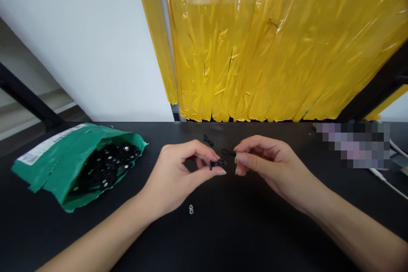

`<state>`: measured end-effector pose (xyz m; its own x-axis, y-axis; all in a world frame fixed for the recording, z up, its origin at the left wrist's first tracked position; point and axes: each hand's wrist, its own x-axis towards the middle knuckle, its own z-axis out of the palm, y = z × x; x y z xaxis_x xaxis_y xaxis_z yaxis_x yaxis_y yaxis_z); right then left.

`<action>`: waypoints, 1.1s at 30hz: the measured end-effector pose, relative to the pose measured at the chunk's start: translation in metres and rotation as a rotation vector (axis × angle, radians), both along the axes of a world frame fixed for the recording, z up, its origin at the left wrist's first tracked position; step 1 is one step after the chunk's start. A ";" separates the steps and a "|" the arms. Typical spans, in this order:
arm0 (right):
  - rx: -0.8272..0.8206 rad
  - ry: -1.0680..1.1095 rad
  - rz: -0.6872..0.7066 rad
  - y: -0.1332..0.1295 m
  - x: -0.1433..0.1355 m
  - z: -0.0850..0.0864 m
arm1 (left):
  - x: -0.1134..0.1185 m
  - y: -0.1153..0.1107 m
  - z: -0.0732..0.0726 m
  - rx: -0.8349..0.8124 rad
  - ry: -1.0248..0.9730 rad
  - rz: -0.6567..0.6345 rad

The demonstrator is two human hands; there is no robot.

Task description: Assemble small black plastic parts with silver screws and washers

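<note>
My left hand (181,174) pinches a small black plastic part (218,163) with holes in it between thumb and fingers. Close to its right, my right hand (267,157) pinches a thin black cord loop (227,152), whose looped end points toward the plastic part. I cannot tell whether loop and part touch. Behind the hands a small black corded piece (208,140) lies on the black table (248,229). Two small clear rings (191,209), touching each other, lie in front of my left hand.
At the left lies an open green plastic bag (54,165) full of black parts with shiny round spots. A blurred-out flat object (353,144) is at the right, with a white cable (387,182) by it. Yellow plastic strips (255,72) hang behind the table, beside a white panel (95,42).
</note>
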<state>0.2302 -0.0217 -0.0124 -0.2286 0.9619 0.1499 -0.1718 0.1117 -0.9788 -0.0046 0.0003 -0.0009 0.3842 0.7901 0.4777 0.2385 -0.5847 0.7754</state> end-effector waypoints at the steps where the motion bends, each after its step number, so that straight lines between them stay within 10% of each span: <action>1: 0.034 -0.041 0.012 -0.001 -0.002 0.000 | 0.000 0.000 -0.001 0.005 0.009 -0.010; 9: 0.185 -0.138 -0.026 -0.006 -0.009 0.001 | 0.001 -0.003 -0.003 0.044 0.047 0.007; 22: -0.010 -0.026 -0.057 -0.008 -0.021 -0.002 | 0.003 -0.004 0.000 0.332 0.128 -0.028; 33: -0.077 -0.044 -0.023 -0.007 -0.018 0.000 | 0.003 -0.007 0.000 0.256 0.075 -0.053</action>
